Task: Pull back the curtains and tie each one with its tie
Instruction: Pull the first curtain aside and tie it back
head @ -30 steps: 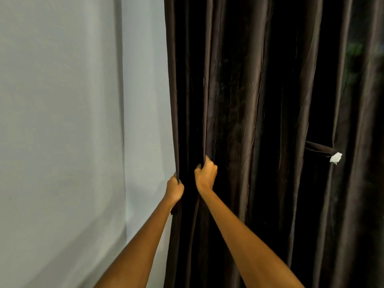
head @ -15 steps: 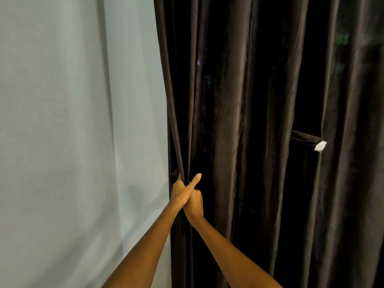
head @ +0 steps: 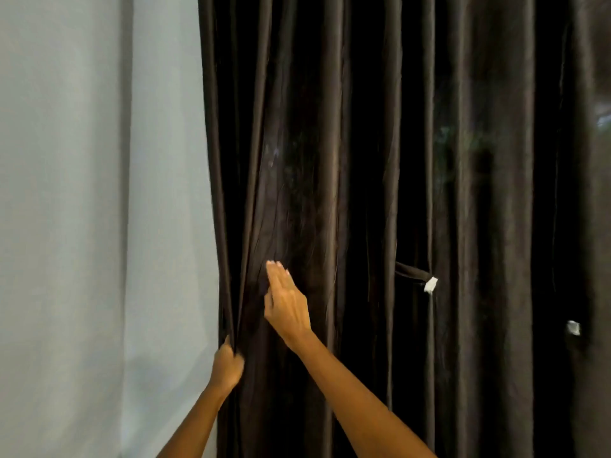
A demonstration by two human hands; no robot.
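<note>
Hands [head: 228, 361] on curtain [head: 297, 193] (left gripping)

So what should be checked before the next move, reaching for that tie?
1. Left hand grips the dark brown curtain's gathered left edge: ok.
2. Right hand free, fingers straight against the folds: ok.
3. Dark fabric tie with white tag in sight, right of the hands: ok.
4. Tie wrapped round the curtain: not ok, it hangs loose.
5. Where the tie's far end is fixed: cannot tell.
6. Pale wall beside the curtain bare of obstacles: ok.
</note>
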